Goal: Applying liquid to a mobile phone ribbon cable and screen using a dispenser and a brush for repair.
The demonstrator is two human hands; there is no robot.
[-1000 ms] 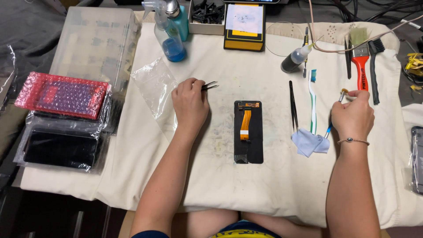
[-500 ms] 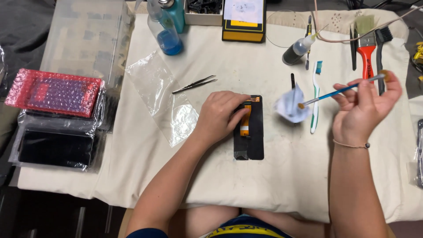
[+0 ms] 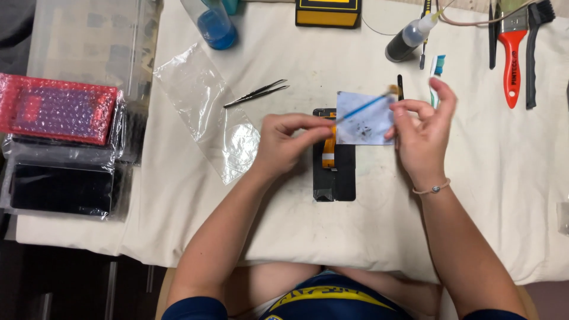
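Your right hand [image 3: 418,127] pinches the blue brush [image 3: 363,108], its handle slanting down-left to your left hand [image 3: 284,142], which seemingly grips its tip above the phone panel [image 3: 335,172].

Matt cream cloth [image 3: 474,178] under a glossy black phone panel [image 3: 335,178], crinkled clear plastic bag [image 3: 207,106], metal tweezers [image 3: 256,93].

Red bubble-wrap pkg [image 3: 56,115] far left; clear bag [image 3: 207,112] beside tweezers; yellow-black box [image 3: 328,12] top

Left hand [image 3: 284,142] pinching blue brush [image 3: 363,108], right hand [image 3: 419,127] holding smudged wipe [image 3: 364,121], above black phone part [image 3: 335,172]
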